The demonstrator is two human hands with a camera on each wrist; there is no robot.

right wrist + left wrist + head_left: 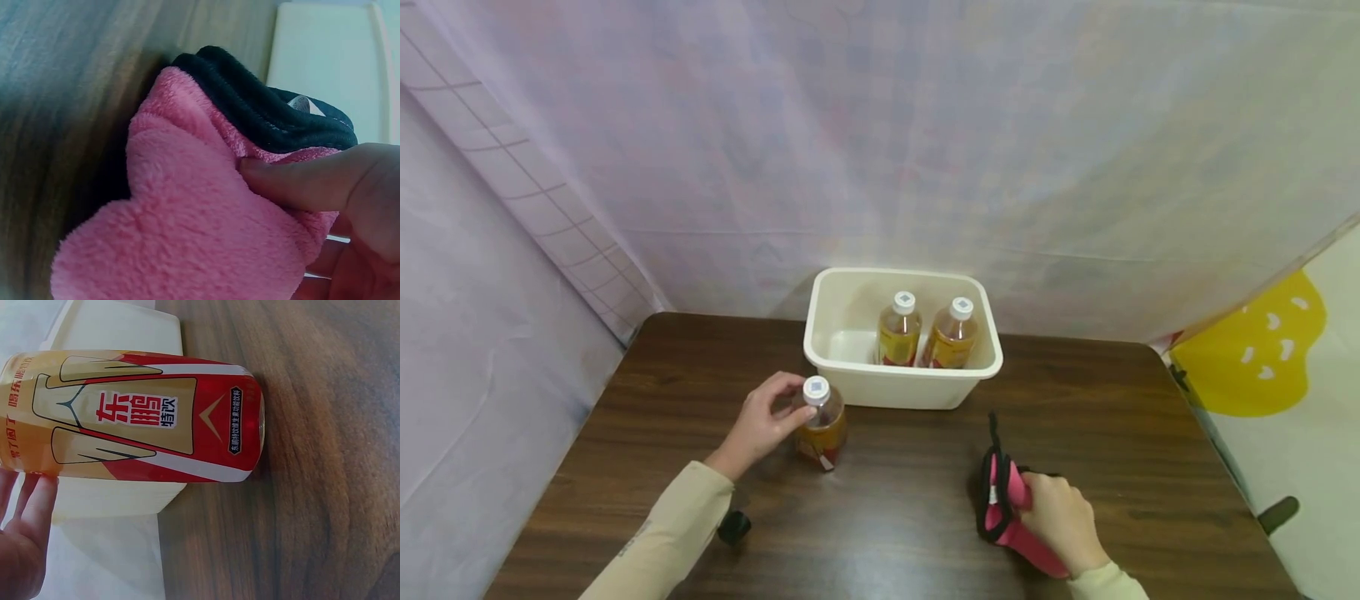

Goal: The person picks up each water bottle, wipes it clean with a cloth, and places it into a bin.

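Observation:
My left hand [767, 421] grips a drink bottle [822, 437] near its white cap, thumb and fingers on either side. The bottle stands upright in front of the bin; its gold and red label [137, 419] faces the left wrist camera. In my right hand [1063, 517] is a fuzzy pink cloth [181, 200] with black trim, pinched under the thumb just above or on the table at the right. Two similar bottles, one on the left [898, 337] and one on the right [951, 342], stand inside a cream plastic bin [895, 390].
The bin sits at the back edge of a dark wooden table [895, 517], against a pale hanging sheet [880, 150]. A small black object [733, 527] shows beside the left forearm. Beyond the right edge hangs a yellow shape [1255, 358].

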